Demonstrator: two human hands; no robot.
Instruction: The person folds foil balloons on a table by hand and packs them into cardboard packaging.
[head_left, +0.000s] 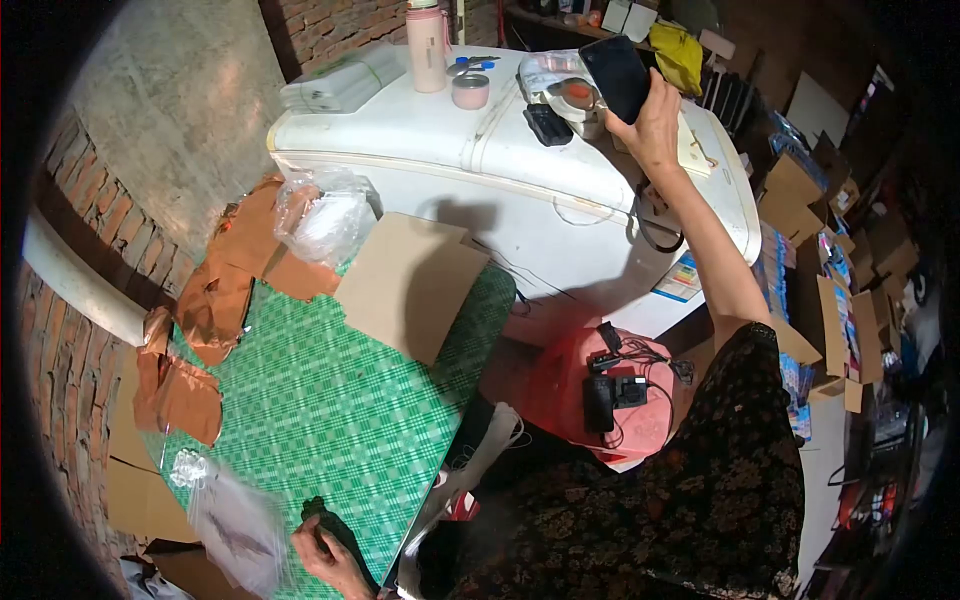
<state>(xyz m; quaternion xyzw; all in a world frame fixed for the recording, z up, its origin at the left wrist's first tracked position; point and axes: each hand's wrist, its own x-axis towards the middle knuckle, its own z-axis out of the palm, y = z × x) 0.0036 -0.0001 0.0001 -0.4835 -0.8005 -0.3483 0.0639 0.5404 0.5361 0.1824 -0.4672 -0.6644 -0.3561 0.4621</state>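
Note:
My right hand (655,125) is closed around a black smartphone (617,78), held up over the white chest freezer (380,135). Below the phone lie a roll of clear tape (573,93) and a small black object (548,125). My left hand (328,560) is low over the near edge of the green checked tablecloth (340,400), with its fingers loosely bent and apart. I see nothing held in it. A dark patch beside its fingers looks like its shadow. Just left of it are clear plastic bags (238,525).
Cardboard sheets (420,270), a clear bag of white items (325,215) and copper-coloured foil (210,310) lie on the table. A pink bottle (427,50) stands on the freezer. Chargers and cables (615,395) rest on a red stool (560,400). Cardboard boxes (840,330) line the right.

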